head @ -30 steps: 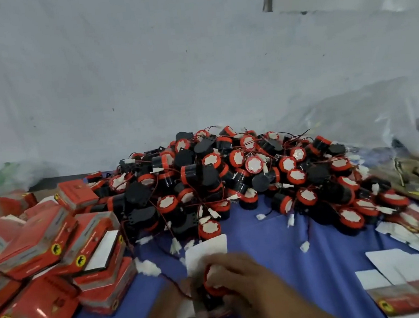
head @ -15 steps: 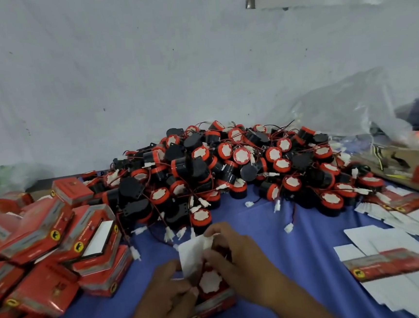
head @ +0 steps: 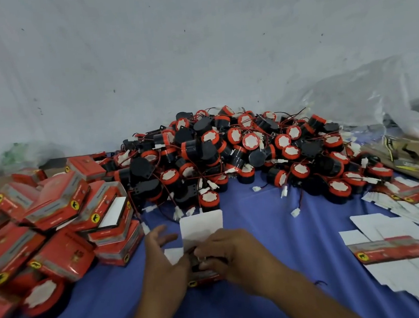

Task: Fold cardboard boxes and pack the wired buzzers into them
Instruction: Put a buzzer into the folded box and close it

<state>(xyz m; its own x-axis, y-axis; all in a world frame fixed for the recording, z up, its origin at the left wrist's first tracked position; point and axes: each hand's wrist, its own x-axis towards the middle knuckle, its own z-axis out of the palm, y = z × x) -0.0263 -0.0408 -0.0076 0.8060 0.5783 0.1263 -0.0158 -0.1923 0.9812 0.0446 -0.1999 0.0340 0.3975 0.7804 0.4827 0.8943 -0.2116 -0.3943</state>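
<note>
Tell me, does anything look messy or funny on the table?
Yes. In the left pile of packed boxes, one red box shows a white flap, seemingly unclosed, and a loose buzzer lies there, apart from the buzzer heap.

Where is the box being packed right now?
Head view, bottom centre: the small red cardboard box sits on the blue cloth between the left hand and right hand, near side of the black-and-red buzzer pile.
</note>
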